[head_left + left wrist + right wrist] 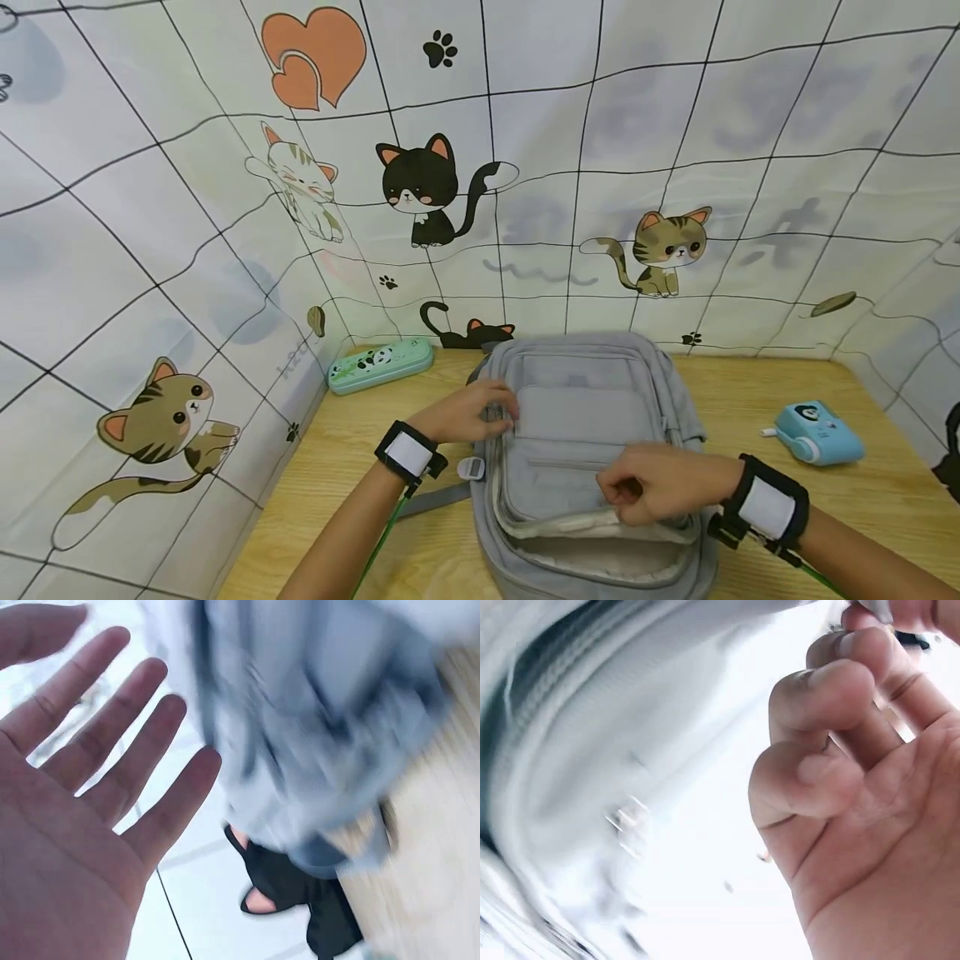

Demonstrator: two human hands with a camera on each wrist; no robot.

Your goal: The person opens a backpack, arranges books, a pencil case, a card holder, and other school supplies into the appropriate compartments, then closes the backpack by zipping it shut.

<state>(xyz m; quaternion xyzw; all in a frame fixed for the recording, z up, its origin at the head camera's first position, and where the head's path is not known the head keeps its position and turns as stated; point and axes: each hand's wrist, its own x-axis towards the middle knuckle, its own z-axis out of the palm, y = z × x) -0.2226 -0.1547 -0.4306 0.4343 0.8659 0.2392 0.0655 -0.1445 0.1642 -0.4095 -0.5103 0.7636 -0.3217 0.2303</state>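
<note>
A grey backpack [573, 412] lies on the table, its front compartment unzipped and gaping at the near end. My right hand [660, 483] is over that opening, fingers curled. In the right wrist view, thumb and forefinger pinch a bit of grey fabric [876, 609] at the edge of the backpack's flap. At the backpack's left edge is my left hand [468, 412]; its fingers [105, 739] are spread and loosely straight in the left wrist view, holding nothing. The pale lining [600, 557] shows inside the opening.
A green pencil case [381, 365] with pandas lies at the back left. To the right stands a small blue box [819, 433] with a cartoon face and a white knob. A grey strap [433, 500] trails left of the backpack. Cat-printed sheeting [540, 208] encloses the wooden table [750, 392].
</note>
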